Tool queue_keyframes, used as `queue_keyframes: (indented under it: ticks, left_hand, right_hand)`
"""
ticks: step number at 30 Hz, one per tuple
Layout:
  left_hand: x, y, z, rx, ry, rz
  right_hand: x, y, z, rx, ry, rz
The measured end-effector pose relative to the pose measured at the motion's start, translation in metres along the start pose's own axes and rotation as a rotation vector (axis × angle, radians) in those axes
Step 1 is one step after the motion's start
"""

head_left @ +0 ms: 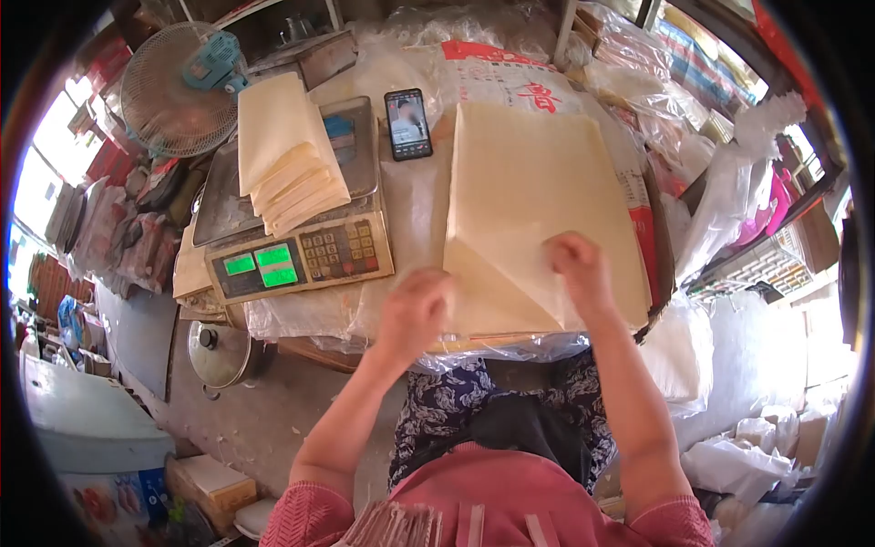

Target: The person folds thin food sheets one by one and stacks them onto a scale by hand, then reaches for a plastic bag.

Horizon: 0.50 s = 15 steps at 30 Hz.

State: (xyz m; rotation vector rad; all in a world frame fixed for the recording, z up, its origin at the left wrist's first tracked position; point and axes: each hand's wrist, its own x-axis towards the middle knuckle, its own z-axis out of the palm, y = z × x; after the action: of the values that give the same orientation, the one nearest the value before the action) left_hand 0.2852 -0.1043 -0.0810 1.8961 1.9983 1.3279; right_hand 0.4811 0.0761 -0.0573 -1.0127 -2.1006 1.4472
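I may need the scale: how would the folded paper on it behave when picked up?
The folded paper may slide apart, its near edges being fanned. Its layers look thin, so they would probably bend, and its flat shape seems unlikely to roll.

"What sort of place is this?"

"A small, cluttered workshop, it seems: paper sheets [547, 182] and a digital scale [305, 260] share the bench [314, 354]."

"Could it be a home?"

"There's a lidded pot [221, 356] below, yet plastic-wrapped bundles [137, 244] crowd the left side."
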Motion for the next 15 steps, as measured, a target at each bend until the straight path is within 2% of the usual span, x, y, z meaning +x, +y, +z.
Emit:
queue_keyframes:
  ticks: [2, 5, 6, 9, 11, 13, 14, 15]
  left_hand:
    - [0.008, 0.012, 0.016, -0.071, -0.141, 0.006]
    - [0.025, 0.016, 0.049, 0.042, -0.127, 0.071]
    - [0.028, 0.015, 0.063, 0.060, -0.091, 0.033]
    - [0.029, 0.016, 0.089, 0.160, -0.050, -0.039]
    - [0.027, 0.017, 0.091, 0.298, -0.111, -0.023]
    - [0.024, 0.015, 0.093, 0.350, -0.154, -0.026]
    - [0.025, 0.014, 0.094, 0.378, -0.171, -0.029]
    - [0.026, 0.014, 0.094, 0.382, -0.164, -0.027]
  right_hand:
    - [-0.006, 0.016, -0.009, 0.253, -0.017, -0.090]
    - [-0.042, -0.002, 0.015, -0.785, -0.031, -0.588]
    - [-0.041, 0.005, 0.013, -0.724, -0.096, -0.464]
    - [-0.002, 0.022, -0.022, -1.094, -0.182, -0.082]
    - [0.063, 0.066, -0.100, -0.295, 0.218, 0.006]
    - [0.134, 0.051, -0.226, -0.866, 0.427, -0.395]
    - [0.087, -0.074, -0.200, -0.732, 0.512, -0.264]
    - [0.076, -0.103, -0.207, -0.410, 0.609, -0.444]
